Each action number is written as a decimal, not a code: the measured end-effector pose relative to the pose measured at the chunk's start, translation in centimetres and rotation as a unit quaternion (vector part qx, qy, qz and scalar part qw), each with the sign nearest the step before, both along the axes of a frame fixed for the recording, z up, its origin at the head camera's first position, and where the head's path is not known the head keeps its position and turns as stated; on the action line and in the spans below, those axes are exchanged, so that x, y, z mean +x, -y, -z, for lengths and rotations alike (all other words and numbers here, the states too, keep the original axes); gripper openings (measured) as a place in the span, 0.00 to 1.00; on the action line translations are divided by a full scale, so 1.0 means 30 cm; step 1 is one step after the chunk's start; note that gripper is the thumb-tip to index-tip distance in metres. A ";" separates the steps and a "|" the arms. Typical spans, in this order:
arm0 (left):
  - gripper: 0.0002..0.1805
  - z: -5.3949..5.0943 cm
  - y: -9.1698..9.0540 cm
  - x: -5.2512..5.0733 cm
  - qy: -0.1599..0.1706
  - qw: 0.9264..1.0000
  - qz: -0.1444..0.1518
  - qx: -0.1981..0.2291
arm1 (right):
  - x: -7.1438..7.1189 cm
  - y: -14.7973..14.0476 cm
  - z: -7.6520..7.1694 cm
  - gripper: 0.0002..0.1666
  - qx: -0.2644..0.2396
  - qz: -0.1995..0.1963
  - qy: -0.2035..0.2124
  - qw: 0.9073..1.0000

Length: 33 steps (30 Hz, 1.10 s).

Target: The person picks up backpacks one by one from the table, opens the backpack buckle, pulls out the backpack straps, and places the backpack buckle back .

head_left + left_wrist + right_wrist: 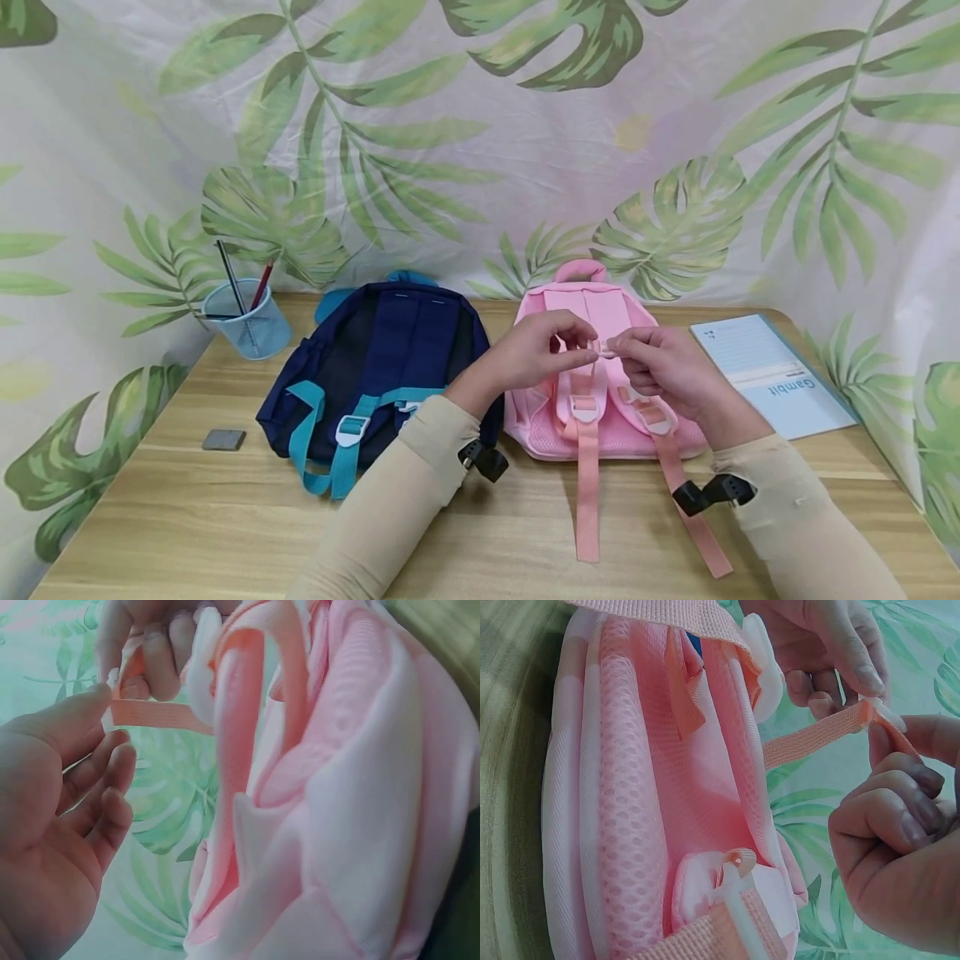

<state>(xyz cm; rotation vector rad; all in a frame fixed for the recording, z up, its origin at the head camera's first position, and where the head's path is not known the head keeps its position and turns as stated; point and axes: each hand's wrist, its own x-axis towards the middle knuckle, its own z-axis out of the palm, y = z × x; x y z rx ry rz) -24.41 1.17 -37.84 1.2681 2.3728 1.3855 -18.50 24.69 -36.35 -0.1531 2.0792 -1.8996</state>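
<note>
A pink backpack (pixel 536 417) lies back side up on the table, its two peach shoulder-strap ends trailing toward me. Above it, both hands meet at a small whitish plastic buckle (pixel 889 716) on a narrow peach strap (pixel 814 737). My left hand (pixel 536 346) pinches the buckle's near side between thumb and forefinger, its other fingers loosely bent. With thumb and forefinger, my right hand (pixel 667 367) pinches the strap at the buckle's other side; the remaining fingers are curled in. The fingertips partly hide the buckle.
To the left lies a navy backpack (pixel 405 342) with turquoise straps. A blue mesh pen cup (pixel 258 333) holding pencils and a small grey block (pixel 223 440) are further left. A light-blue notebook (pixel 772 375) lies at the right. Leaf-patterned cloth (pixel 540 142) hangs behind the table.
</note>
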 end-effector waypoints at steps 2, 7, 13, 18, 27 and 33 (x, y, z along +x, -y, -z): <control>0.12 -0.006 0.001 0.000 0.005 1.000 0.002 0.000 | -0.002 -0.001 0.003 0.20 0.002 -0.004 0.001 1.000; 0.11 -0.005 0.002 -0.003 0.028 1.000 -0.005 0.005 | -0.004 -0.021 0.006 0.21 -0.018 -0.017 0.012 1.000; 0.10 0.005 0.006 -0.010 0.043 0.999 -0.007 0.012 | -0.006 -0.063 0.023 0.18 -0.029 -0.041 0.011 0.999; 0.11 0.009 0.006 -0.008 0.057 0.998 -0.010 0.011 | -0.005 -0.065 0.036 0.18 -0.012 -0.033 0.003 0.999; 0.11 0.017 0.008 -0.013 0.070 0.997 -0.001 0.022 | -0.010 -0.046 0.037 0.15 0.002 -0.012 0.008 1.000; 0.11 0.015 0.009 -0.013 0.072 0.997 0.009 0.021 | -0.012 -0.023 0.036 0.14 0.013 -0.021 0.017 1.000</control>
